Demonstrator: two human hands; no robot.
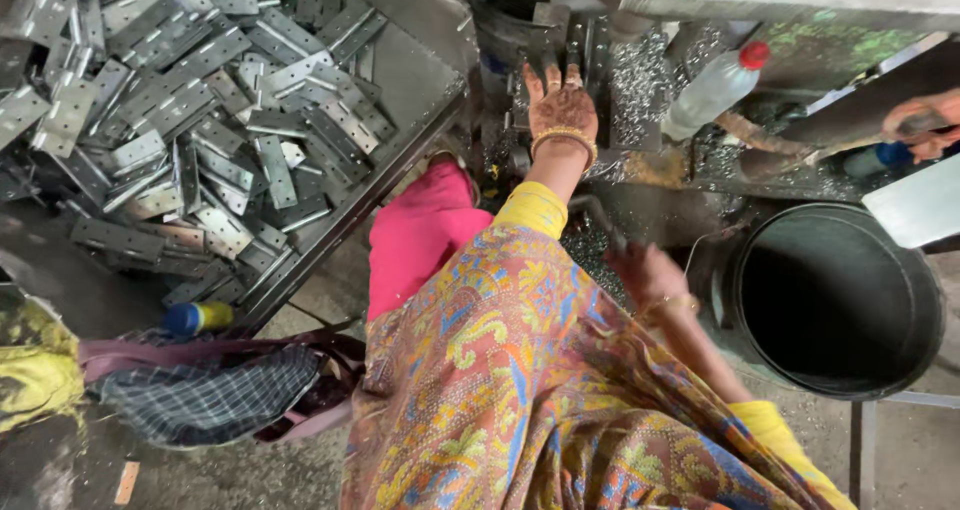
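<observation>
Left hand (562, 110) lies flat among dark metal blocks (560, 45) on the machine bed, hemmed in on both sides. Plastic bottle (712, 92) lies just to its right. Heaped hinge plates (190, 110) fill the tray at left. Right hand (650, 275) is low beside the open black bucket (840, 300), whose mouth is unobstructed.

A clear plastic bottle (712, 92) with a red cap lies tilted on the shaving-strewn machine bed at upper right. Further right, a blue-capped bottle (872, 158) shows partly behind a grey sheet. At lower left a blue and yellow bottle (198, 317) lies on the floor beside a checked bag. No labels, signs or screens can be made out.
</observation>
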